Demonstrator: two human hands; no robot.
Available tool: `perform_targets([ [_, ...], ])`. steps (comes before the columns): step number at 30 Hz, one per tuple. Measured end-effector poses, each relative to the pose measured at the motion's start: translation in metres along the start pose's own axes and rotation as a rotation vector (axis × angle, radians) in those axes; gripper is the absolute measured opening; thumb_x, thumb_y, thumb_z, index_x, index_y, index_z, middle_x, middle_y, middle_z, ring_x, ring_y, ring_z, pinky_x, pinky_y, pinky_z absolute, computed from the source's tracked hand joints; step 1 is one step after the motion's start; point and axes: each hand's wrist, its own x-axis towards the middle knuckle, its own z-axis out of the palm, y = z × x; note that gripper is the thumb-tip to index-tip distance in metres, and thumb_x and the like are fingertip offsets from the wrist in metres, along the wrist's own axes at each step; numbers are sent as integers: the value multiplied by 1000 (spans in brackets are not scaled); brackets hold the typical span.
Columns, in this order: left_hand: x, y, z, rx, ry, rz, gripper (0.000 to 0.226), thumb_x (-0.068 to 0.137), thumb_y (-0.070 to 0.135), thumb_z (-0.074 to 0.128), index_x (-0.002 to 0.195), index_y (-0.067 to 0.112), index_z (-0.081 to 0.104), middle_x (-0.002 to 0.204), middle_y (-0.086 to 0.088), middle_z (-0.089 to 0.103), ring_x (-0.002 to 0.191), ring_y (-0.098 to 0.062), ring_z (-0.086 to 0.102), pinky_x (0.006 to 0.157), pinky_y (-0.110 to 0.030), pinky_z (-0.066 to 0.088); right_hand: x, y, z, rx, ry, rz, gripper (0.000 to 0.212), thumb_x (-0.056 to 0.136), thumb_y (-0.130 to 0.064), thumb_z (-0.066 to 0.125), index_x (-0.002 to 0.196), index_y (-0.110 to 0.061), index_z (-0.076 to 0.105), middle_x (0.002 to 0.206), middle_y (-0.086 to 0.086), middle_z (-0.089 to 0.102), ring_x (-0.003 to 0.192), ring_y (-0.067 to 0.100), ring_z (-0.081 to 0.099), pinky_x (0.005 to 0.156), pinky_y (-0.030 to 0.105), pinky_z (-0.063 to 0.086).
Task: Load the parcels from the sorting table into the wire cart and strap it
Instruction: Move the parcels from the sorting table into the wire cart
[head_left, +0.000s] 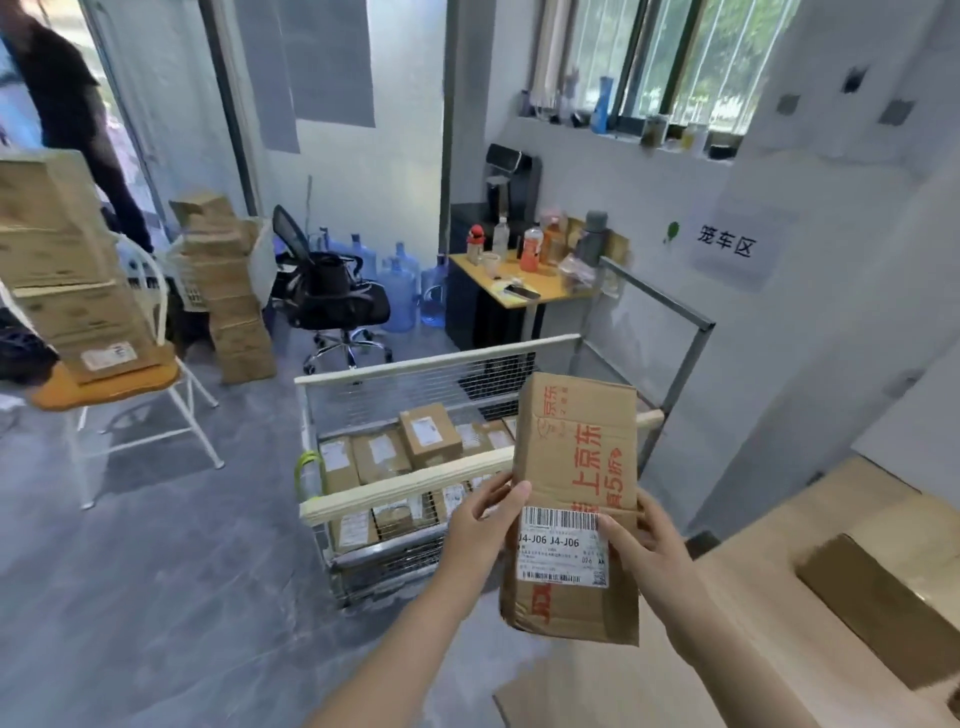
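Both hands share the grip on a tall brown cardboard parcel printed in red with a white barcode label. The left hand grips its left edge, and the right hand grips the right edge with the thumb on the label. The parcel is held upright in the air, before the near rail of the wire-mesh cart with pale wooden top rails, and is not yet inside. The step in hand looks like loading. The next move probably calls for lifting the parcel over that rail and lowering it onto the small brown boxes lying in the cart. A flat brown parcel lies on the pale wooden table at the right, so strapping seems some way off. Open grey floor lies left of the cart, and a grey metal frame stands close behind its right side.
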Motion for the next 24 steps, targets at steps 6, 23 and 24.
perform_targets([
  [6, 44, 30, -135, -22, 207, 45, 34, 87, 42, 70, 119, 35, 65, 111, 13, 71, 100, -2, 65, 72, -14, 49, 55, -51, 143, -21, -182, -52, 29, 93, -32, 65, 119, -42, 53, 115, -12, 63, 99, 8, 64, 80, 31, 56],
  [23, 150, 71, -293, -30, 481, 45, 43, 87, 43, 70, 126, 25, 64, 115, 8, 71, 106, -7, 66, 84, -20, 53, 173, -113, 320, 6, -502, -72, 41, 94, -33, 65, 131, -41, 51, 118, -15, 62, 106, 8, 59, 76, 26, 49],
  [24, 162, 75, -294, -12, 483, 47, 44, 87, 43, 70, 126, 25, 64, 115, 8, 71, 107, -8, 66, 85, -21, 53, 185, -115, 322, 19, -512, -67, 42, 94, -33, 65, 132, -41, 51, 118, -15, 61, 107, 8, 59, 77, 26, 49],
])
